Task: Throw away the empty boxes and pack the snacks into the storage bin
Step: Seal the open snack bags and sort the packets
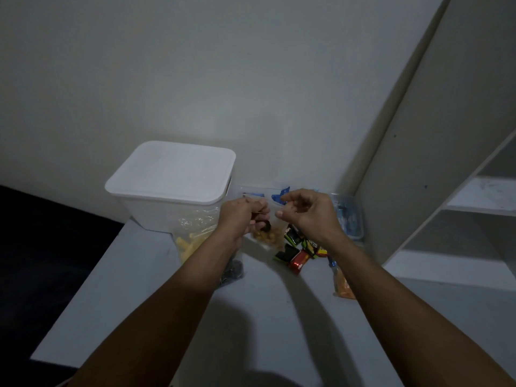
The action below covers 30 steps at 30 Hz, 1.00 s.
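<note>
Head view: both hands [245, 216] [304, 213] pinch snack bag [265, 233] beside bin [173, 196].

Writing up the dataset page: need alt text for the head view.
Left hand and right hand pinch the top of a clear snack bag above a grey table. A lidded white storage bin stands left; small wrapped snacks lie right.

Pale lettering marks the black-and-green snack packets [293, 236] lying on the grey table [139, 289], just at five o'clock from the person's right hand [308, 212]. On the nearest packet a few letters show, perhaps "NEX", but dim light and blur leave them uncertain. Nothing else in the room carries readable text, labels or numbers.
</note>
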{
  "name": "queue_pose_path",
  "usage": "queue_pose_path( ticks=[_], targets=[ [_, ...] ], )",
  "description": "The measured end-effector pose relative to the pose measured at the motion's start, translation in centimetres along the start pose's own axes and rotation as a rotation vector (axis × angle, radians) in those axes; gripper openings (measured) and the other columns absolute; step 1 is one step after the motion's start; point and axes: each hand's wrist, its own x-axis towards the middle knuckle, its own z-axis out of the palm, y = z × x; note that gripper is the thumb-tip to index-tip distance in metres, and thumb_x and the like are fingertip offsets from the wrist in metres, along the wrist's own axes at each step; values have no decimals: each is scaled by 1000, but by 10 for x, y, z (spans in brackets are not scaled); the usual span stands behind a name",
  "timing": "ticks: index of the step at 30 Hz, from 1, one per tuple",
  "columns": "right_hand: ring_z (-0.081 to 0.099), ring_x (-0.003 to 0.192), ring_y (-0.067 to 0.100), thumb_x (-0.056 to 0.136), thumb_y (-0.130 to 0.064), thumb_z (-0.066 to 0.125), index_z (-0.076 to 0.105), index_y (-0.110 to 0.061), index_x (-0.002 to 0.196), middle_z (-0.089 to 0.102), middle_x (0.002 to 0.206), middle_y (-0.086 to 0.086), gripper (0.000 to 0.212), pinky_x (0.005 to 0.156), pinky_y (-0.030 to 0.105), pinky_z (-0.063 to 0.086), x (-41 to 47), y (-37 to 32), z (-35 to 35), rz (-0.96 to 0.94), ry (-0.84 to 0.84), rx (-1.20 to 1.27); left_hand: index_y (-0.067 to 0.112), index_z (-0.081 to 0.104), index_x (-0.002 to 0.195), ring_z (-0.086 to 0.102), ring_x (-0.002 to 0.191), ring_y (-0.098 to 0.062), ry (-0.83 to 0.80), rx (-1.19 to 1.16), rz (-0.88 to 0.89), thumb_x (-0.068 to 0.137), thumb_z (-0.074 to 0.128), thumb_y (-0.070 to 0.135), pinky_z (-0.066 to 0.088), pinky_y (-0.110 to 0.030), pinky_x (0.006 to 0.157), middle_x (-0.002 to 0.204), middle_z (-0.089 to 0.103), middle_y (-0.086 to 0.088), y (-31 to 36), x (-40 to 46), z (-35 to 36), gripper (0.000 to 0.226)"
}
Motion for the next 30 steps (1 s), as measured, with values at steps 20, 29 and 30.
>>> queue_pose_path(
  ticks=[20,29,30],
  targets=[
    [63,81,18,91,-23,62,72,-2,85,69,88,10,24,74,36,54,10,19,24,300,-310,-58,9,70,73,63,68,-26,97,251,37,84,65,1,53,-33,60,73,66,-13,-84,3,-46,14],
    [67,92,28,90,-6,61,66,-9,88,64,89,4,6,80,46,59,-3,61,86,374,-332,-125,10,68,71,65,65,-29,303,190,-81,80,69,6,57,-55,69,70,67,-18,-129,-5,-75,10],
    [67,90,27,91,-6,60,66,-10,85,65,89,6,9,82,46,58,-4,63,91,372,-327,-149,10,68,70,65,67,-29,305,192,-95,79,69,5,56,-55,71,70,67,-17,-132,-5,-77,10]
  ],
)
